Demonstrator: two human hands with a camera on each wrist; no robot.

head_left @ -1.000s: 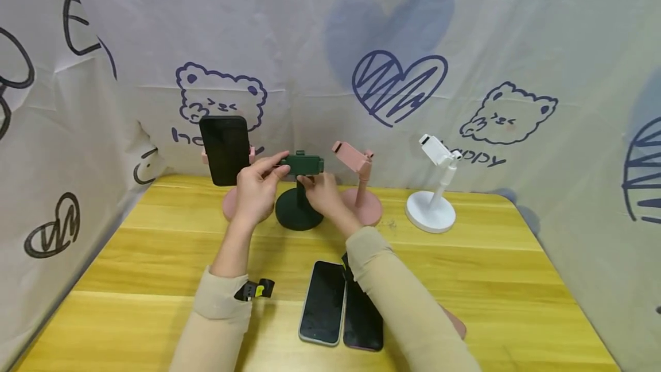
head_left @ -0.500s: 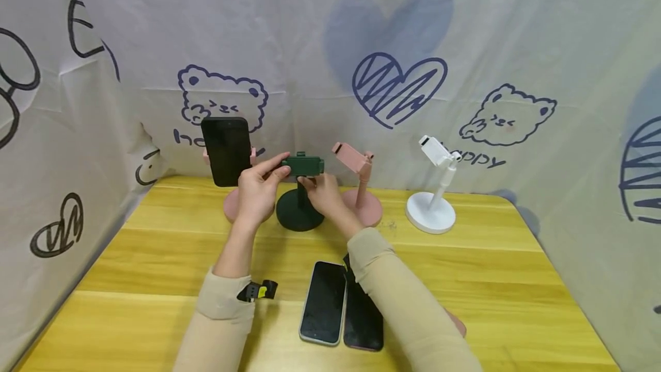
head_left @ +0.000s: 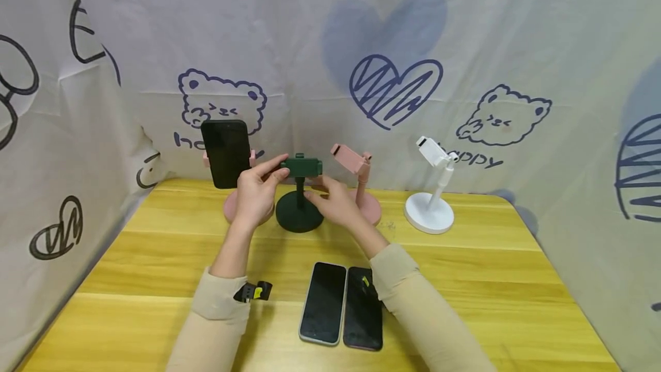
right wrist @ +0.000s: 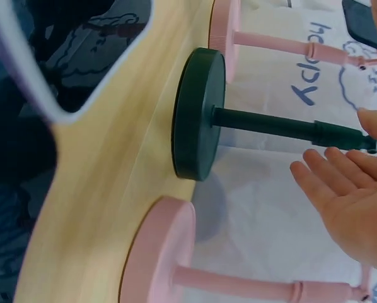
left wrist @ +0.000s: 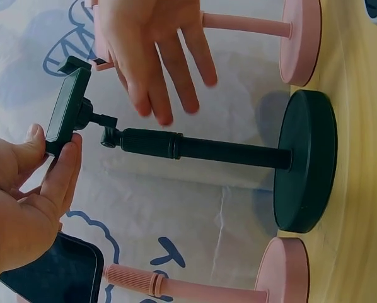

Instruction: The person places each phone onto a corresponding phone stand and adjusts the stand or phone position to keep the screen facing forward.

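A dark green phone stand (head_left: 299, 218) stands upright at the back of the table, its clamp head facing forward with no phone in it. My left hand (head_left: 256, 191) pinches the left end of that clamp; in the left wrist view thumb and fingers of the left hand (left wrist: 24, 208) lie on either side of the clamp (left wrist: 67, 110). Beside the stem, on its right, is my right hand (head_left: 338, 202), holding nothing. The right wrist view shows this right hand (right wrist: 352, 208) with fingers extended and palm turned toward the green stem (right wrist: 270, 124).
Left of the green stand, a pink stand (head_left: 230, 205) carries a black phone (head_left: 227, 154). To the right are another pink stand (head_left: 369, 211) and a white stand (head_left: 430, 214). Two phones, one silver-edged (head_left: 323, 303) and one dark (head_left: 361, 317), lie side by side near the front.
My right hand has let go of the green stand's neck and drawn back slightly to the right, fingers opening. Its sleeve uncovers more of the dark phone. The left hand keeps its pinch.
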